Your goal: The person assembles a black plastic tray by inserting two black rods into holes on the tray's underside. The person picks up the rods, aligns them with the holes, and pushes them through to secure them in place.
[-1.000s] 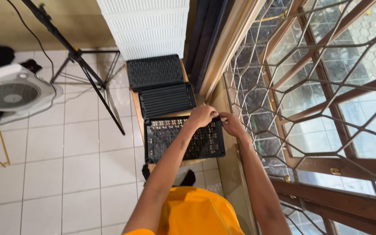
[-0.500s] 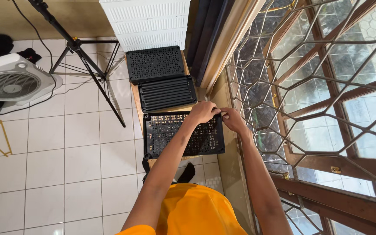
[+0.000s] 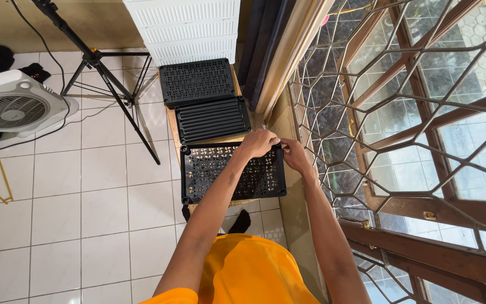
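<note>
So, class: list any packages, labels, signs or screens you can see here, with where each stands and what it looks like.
None in view: no package, label, sign or screen shows.
The left hand and right hand meet at the far right corner of a black perforated panel, which is unmarked.
</note>
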